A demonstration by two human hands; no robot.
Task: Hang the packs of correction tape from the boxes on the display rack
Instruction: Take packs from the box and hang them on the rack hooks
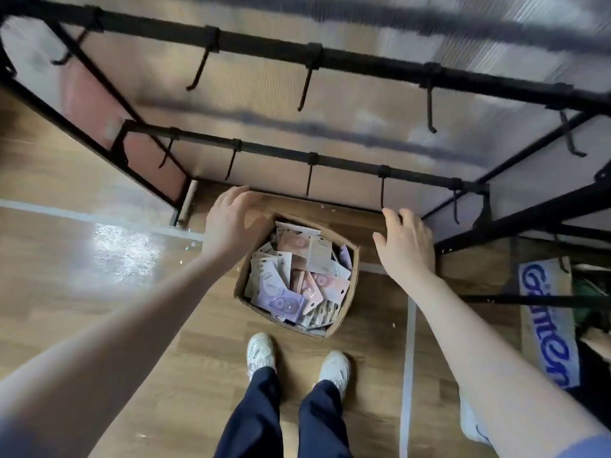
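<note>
Display rack [317,57], upper half of frame, left to right: black metal frame, two crossbars, each carrying a row of black hooks [305,90]. Every hook in view is bare; no pack hangs anywhere. Judged progress: hanging not yet begun, the whole stock left to place.

Left hand [231,219], centre-left: reaching forward and down on an extended forearm, fingers spread and relaxed, gripping nothing. It sits over the far-left corner of the box; contact cannot be told.

Cardboard box [352,276], centre, on the wooden floor [82,259] just below the lower crossbar, flaps open. Contents: packs of correction tape [291,279], lilac, pink and pale card-backed, heaped loosely and filling it to near the rim.

Right hand [405,246], centre-right: back toward the camera, fingers spread and slightly curved, holding nothing, beside the box's right edge and near the rack's lower right upright.

Lower centre: two white shoes [261,352], dark trousers.

Right edge: printed carton [545,312] with blue lettering, partly behind the frame.
</note>
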